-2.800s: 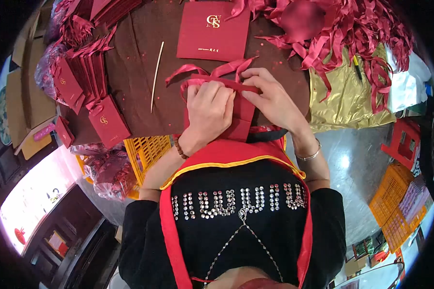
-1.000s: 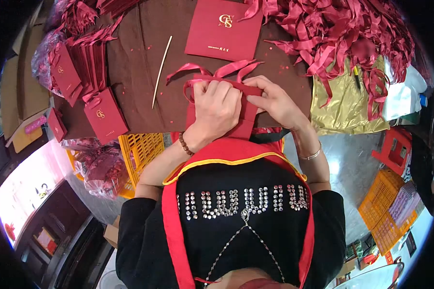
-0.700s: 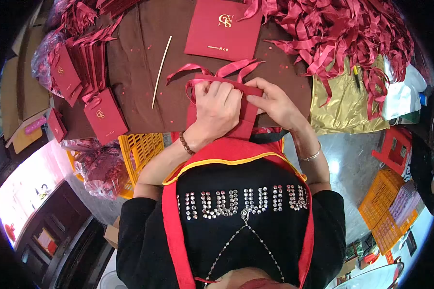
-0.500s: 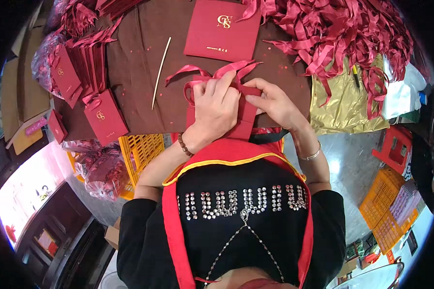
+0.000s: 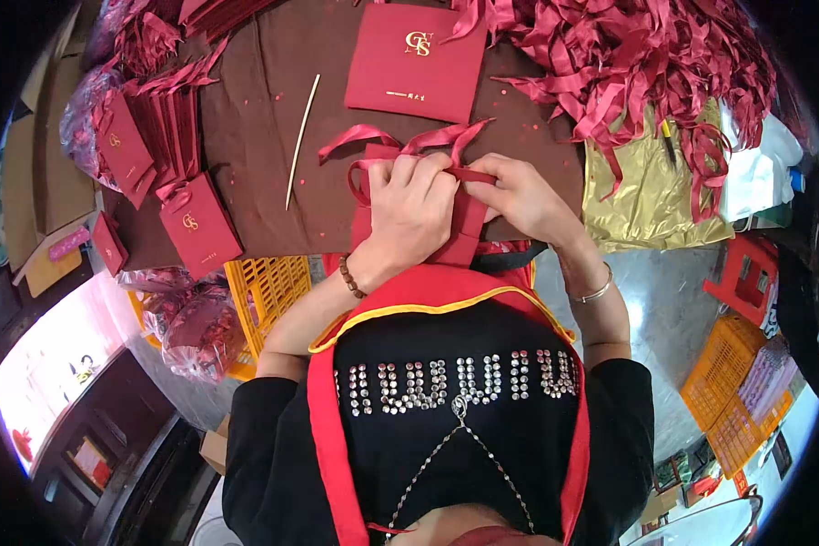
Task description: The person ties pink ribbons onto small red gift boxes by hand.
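A small dark-red paper bag (image 5: pixel 465 223) lies at the table's near edge, partly under my hands. My left hand (image 5: pixel 408 207) rests across it with curled fingers, closed on a red ribbon (image 5: pixel 475 176). To the right, my right hand (image 5: pixel 525 195) pinches the same ribbon between thumb and forefinger, so a short stretch runs taut between both hands. A ribbon loop shows left of my left hand, and loose ribbon ends (image 5: pixel 364 136) spread out beyond my fingers. The fingertips of my left hand are mostly hidden.
A larger red bag (image 5: pixel 416 68) with gold lettering lies ahead. A thin pale stick (image 5: pixel 302 141) is on the brown cloth (image 5: pixel 255 118). Red bags (image 5: pixel 200 226) stand at left; a ribbon heap (image 5: pixel 628 64) and gold sheet (image 5: pixel 642 205) are at right. A yellow crate (image 5: pixel 268 291) stands below.
My left hand's raised fingers have come down and curled over the ribbon. My right hand has shifted slightly and still pinches the ribbon.
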Motion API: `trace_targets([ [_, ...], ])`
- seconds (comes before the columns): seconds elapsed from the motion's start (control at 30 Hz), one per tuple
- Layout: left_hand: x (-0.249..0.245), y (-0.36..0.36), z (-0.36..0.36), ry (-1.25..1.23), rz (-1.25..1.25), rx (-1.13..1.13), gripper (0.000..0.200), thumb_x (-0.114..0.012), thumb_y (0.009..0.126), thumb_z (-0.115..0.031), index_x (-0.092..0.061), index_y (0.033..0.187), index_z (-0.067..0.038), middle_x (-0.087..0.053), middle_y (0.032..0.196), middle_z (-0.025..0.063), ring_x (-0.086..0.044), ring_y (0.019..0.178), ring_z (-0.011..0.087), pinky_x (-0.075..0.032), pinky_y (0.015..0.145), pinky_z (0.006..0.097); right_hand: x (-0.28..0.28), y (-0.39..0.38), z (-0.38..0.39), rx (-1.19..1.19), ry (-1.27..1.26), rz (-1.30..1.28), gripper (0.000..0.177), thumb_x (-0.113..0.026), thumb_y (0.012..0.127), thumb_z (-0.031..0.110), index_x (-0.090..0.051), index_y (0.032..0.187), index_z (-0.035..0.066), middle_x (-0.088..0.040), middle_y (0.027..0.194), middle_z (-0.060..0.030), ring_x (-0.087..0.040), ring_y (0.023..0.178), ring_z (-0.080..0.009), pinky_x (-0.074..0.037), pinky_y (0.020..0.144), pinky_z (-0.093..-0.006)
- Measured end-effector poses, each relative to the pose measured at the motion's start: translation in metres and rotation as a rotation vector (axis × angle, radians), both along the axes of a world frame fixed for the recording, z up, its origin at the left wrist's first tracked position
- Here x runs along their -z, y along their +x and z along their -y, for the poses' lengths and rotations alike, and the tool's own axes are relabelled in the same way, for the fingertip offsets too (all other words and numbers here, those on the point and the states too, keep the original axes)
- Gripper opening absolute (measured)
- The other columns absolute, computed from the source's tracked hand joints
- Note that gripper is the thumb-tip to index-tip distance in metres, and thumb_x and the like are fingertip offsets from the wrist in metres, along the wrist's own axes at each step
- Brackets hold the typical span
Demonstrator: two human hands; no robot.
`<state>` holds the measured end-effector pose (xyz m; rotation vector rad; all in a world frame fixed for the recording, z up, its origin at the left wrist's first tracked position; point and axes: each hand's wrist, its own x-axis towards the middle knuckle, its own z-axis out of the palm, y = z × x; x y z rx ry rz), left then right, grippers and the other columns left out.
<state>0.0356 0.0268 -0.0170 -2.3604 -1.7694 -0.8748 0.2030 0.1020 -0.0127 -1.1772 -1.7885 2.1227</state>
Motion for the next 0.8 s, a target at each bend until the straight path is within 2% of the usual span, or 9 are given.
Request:
trace_targets([
  [0.2, -0.003, 0.0, 0.006, 0.043, -0.012, 0.023, 0.012, -0.059, 0.065, -0.012, -0.054, 0.075, -0.008, -0.057, 0.096, 0.0045, -0.05, 0.077, 0.0193, -0.033, 0.068, 0.0364, -0.006, 0.002, 0.003, 0.058, -0.18, -0.071, 0.02, -0.056, 0.089, 0.011, -0.057, 0.102, -0.004, -0.056, 0.089, -0.0026, -0.058, 0.082, -0.0096, -0.053, 0.064, -0.0251],
  [0.23, -0.002, 0.001, 0.007, 0.034, -0.016, 0.019, 0.012, -0.059, 0.066, -0.012, -0.054, 0.076, -0.008, -0.057, 0.096, 0.0046, -0.05, 0.076, 0.0193, -0.033, 0.068, 0.0366, -0.006, 0.003, 0.004, 0.059, -0.181, -0.069, 0.02, -0.056, 0.089, 0.011, -0.057, 0.102, -0.004, -0.056, 0.089, -0.0026, -0.058, 0.082, -0.0096, -0.053, 0.064, -0.0251],
  [0.3, 0.0, 0.002, 0.008, 0.025, -0.021, 0.014, 0.012, -0.059, 0.066, -0.013, -0.055, 0.076, -0.008, -0.057, 0.096, 0.0048, -0.05, 0.076, 0.0193, -0.033, 0.068, 0.0368, -0.003, 0.004, 0.005, -0.019, 0.072, -0.065, 0.018, -0.056, 0.089, 0.01, -0.058, 0.1, -0.004, -0.054, 0.09, -0.0025, -0.057, 0.081, -0.0088, -0.052, 0.063, -0.0242],
  [0.43, 0.002, 0.002, 0.009, 0.035, -0.023, 0.012, 0.012, -0.059, 0.068, -0.014, -0.056, 0.077, -0.008, -0.058, 0.098, 0.0052, -0.05, 0.077, 0.0191, -0.032, 0.069, 0.0371, -0.001, 0.004, 0.009, -0.01, 0.105, -0.057, 0.019, -0.057, 0.089, 0.01, -0.058, 0.1, -0.005, -0.053, 0.092, -0.0026, -0.057, 0.079, -0.0089, -0.051, 0.062, -0.0242],
  [0.53, -0.003, 0.0, 0.007, 0.012, -0.048, -0.004, 0.011, -0.061, 0.072, -0.016, -0.057, 0.078, -0.009, -0.058, 0.098, 0.0049, -0.051, 0.079, 0.0184, -0.032, 0.071, 0.0373, -0.009, 0.003, 0.007, 0.034, -0.013, -0.071, 0.02, -0.057, 0.088, 0.011, -0.058, 0.1, -0.006, -0.052, 0.095, -0.0033, -0.057, 0.079, -0.0096, -0.051, 0.062, -0.0238],
  [0.6, -0.008, -0.003, 0.005, 0.015, -0.072, -0.019, 0.012, -0.063, 0.073, -0.018, -0.057, 0.078, -0.009, -0.059, 0.098, 0.0043, -0.052, 0.081, 0.0179, -0.032, 0.072, 0.0374, -0.008, 0.003, 0.008, 0.038, 0.065, -0.058, 0.023, -0.058, 0.088, 0.012, -0.058, 0.102, -0.006, -0.053, 0.095, -0.0042, -0.057, 0.079, -0.01, -0.051, 0.061, -0.0241],
  [0.73, -0.012, -0.011, 0.002, -0.067, 0.089, 0.012, 0.014, -0.068, 0.073, -0.021, -0.058, 0.079, -0.012, -0.059, 0.097, -0.0003, -0.053, 0.082, 0.0173, -0.031, 0.074, 0.0374, -0.018, 0.001, 0.007, 0.019, 0.161, -0.016, 0.025, -0.059, 0.086, 0.013, -0.057, 0.103, -0.005, -0.055, 0.092, -0.0062, -0.057, 0.081, -0.0105, -0.05, 0.065, -0.026],
  [0.8, -0.014, -0.014, -0.003, -0.098, 0.17, 0.014, 0.014, -0.069, 0.072, -0.02, -0.059, 0.079, -0.013, -0.059, 0.096, -0.0018, -0.053, 0.082, 0.0172, -0.03, 0.074, 0.0371, -0.018, 0.001, 0.009, -0.045, 0.454, -0.012, 0.024, -0.059, 0.084, 0.012, -0.057, 0.102, -0.004, -0.057, 0.091, -0.0114, -0.06, 0.084, -0.0183, -0.048, 0.071, -0.0305],
])
